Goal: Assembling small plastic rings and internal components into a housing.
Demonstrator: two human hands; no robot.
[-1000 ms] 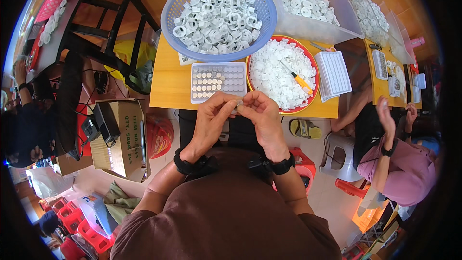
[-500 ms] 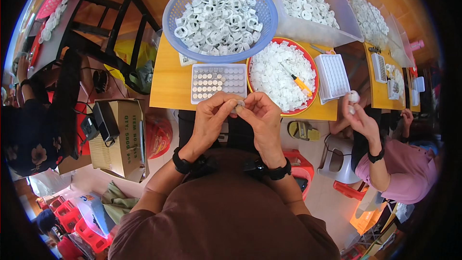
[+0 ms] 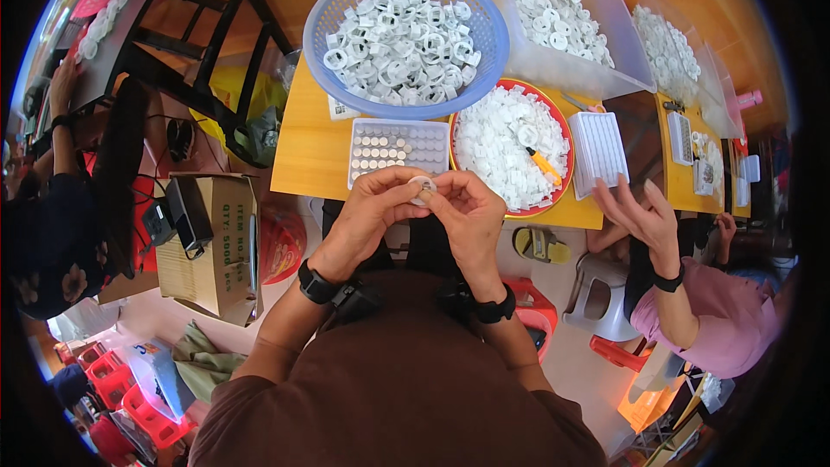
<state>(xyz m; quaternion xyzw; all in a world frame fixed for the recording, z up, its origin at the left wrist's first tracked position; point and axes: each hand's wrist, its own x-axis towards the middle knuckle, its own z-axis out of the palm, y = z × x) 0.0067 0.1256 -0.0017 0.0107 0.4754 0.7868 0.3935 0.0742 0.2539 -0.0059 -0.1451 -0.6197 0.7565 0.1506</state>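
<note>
A: Where is the part?
B: The round part is pinched between both hands, a small white piece with a darker centre.

A: How does each hand grip it?
B: The left hand has thumb and fingertips closed on its left side; the right hand does the same on its right. They meet at the near edge of the table, just below the tray.

A: What is in that tray?
B: Rows of pale discs, on its left side.

A: And the basket?
B: It is blue, and a heap of white rings fills it. The clear bin to its right holds round white pieces.

A: What about the dish?
B: Red, round, full of small white bits. A tool with a yellow-orange handle lies on them. Just right of the dish stands a stack of white trays.

A: Whose hand is near that stack?
B: A co-worker's hand, fingers spread; I cannot tell whether it holds anything.
</note>
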